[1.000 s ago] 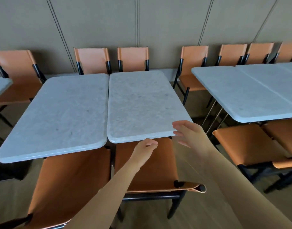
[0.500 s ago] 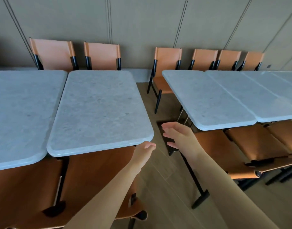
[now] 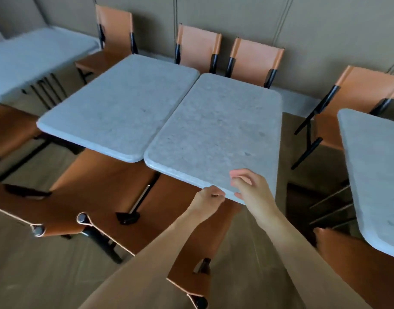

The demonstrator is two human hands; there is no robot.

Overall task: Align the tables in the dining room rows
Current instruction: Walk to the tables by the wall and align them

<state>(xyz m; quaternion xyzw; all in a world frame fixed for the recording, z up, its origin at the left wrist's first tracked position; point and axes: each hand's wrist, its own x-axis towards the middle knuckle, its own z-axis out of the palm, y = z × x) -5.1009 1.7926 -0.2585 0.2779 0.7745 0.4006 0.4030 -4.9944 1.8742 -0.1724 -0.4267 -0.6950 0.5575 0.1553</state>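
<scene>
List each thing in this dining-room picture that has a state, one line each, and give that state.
Left hand: fingers curled on the near edge of the right-hand table.
Right hand: fingers loosely bent over the same table's near corner; contact unclear.
Right-hand table: pushed against its neighbour, near edge set closer to the camera.
Left-hand table: untouched.
Near chairs: tucked under both tables.

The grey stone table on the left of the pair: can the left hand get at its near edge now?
Probably yes: the left hand holds the neighbouring grey stone table's edge, and nothing blocks the way to the left grey stone table.
</scene>
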